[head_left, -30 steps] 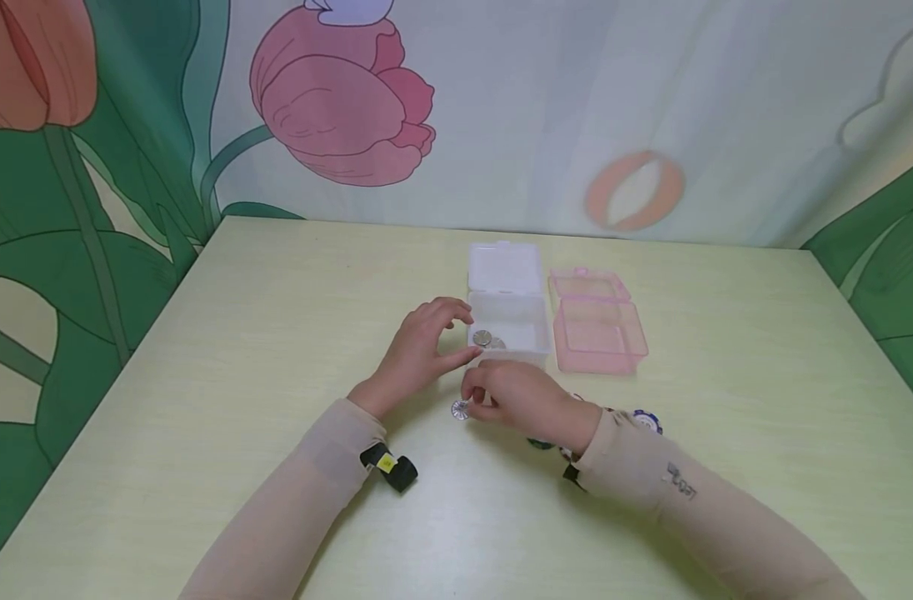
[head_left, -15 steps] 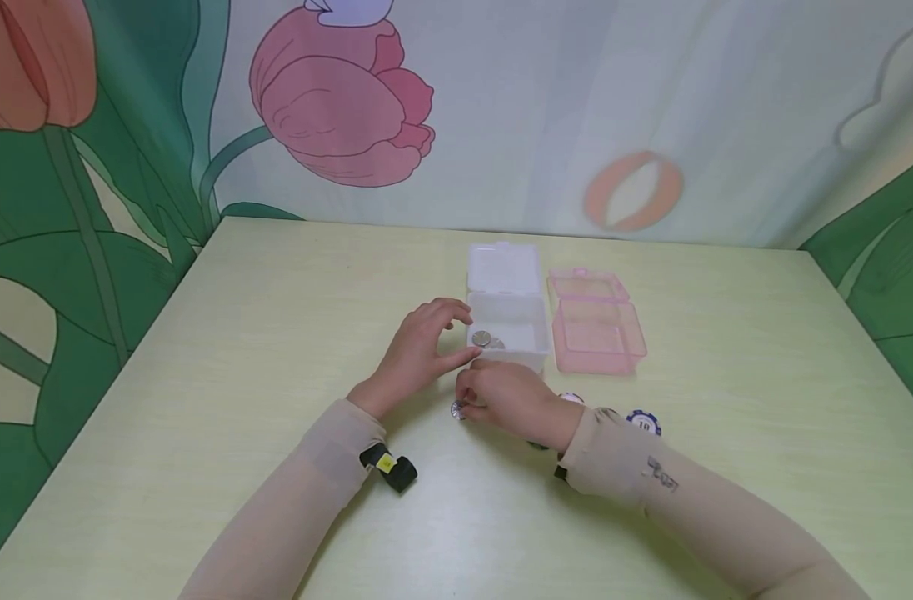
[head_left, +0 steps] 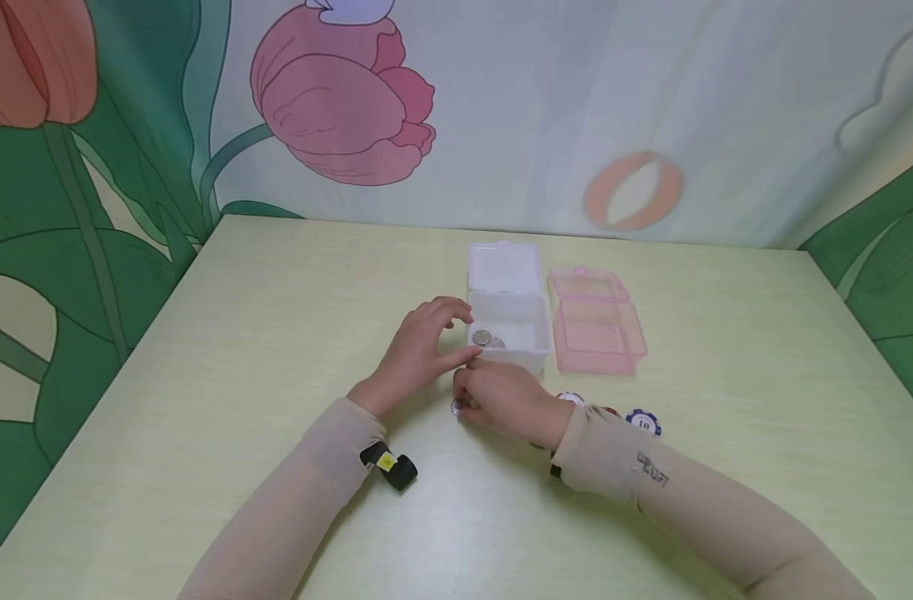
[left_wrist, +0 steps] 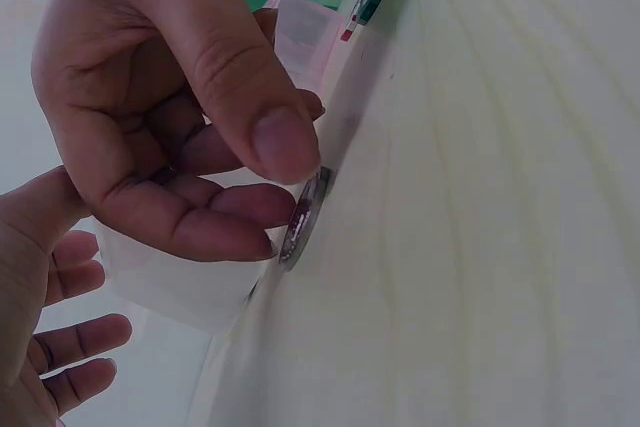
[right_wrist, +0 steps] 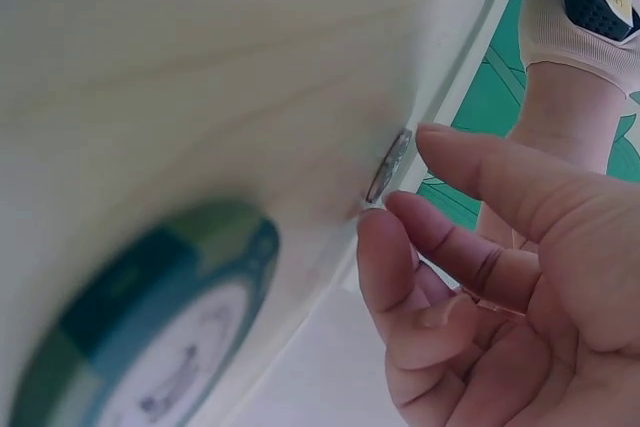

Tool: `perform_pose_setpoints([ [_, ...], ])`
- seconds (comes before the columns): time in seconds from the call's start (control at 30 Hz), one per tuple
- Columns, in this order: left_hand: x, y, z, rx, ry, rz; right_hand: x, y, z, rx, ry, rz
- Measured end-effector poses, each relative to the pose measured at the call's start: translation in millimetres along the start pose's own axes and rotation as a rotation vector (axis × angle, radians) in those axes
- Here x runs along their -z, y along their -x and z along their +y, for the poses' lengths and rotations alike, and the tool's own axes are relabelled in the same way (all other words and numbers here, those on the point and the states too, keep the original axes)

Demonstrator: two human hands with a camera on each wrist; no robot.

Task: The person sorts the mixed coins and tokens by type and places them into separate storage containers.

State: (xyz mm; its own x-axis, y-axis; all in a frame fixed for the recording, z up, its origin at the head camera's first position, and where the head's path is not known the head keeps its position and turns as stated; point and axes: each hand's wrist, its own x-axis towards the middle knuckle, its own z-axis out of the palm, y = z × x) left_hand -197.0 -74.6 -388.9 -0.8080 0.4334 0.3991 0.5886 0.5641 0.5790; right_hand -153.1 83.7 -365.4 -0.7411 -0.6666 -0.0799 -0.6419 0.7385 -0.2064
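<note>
A silver coin lies on the table, with my right hand pinching at its edges. In the right wrist view the coin sits between the thumb and a fingertip; in the left wrist view the coin is low against the tabletop under the same fingers. My left hand rests at the near left corner of an open white plastic box, thumb at the front rim and loosely bent fingers at the left side. Inside that box lie two silver coins.
An open pink box stands right of the white one. Poker chips lie near the right forearm: a blue chip, a white-and-red chip and a green chip, partly hidden. A patterned curtain hangs behind the table.
My right hand has shifted slightly left and its fingers now cover more of the coin. More of the poker chips shows past the right sleeve. The left hand and the boxes stay put.
</note>
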Motion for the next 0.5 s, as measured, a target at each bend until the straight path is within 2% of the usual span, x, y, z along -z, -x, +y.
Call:
perform_pose_setpoints([
  [0.5,0.3,-0.1,0.0,-0.006,0.006,0.005,-1.4,-4.0,-2.8,-0.05,0.017,-0.031],
])
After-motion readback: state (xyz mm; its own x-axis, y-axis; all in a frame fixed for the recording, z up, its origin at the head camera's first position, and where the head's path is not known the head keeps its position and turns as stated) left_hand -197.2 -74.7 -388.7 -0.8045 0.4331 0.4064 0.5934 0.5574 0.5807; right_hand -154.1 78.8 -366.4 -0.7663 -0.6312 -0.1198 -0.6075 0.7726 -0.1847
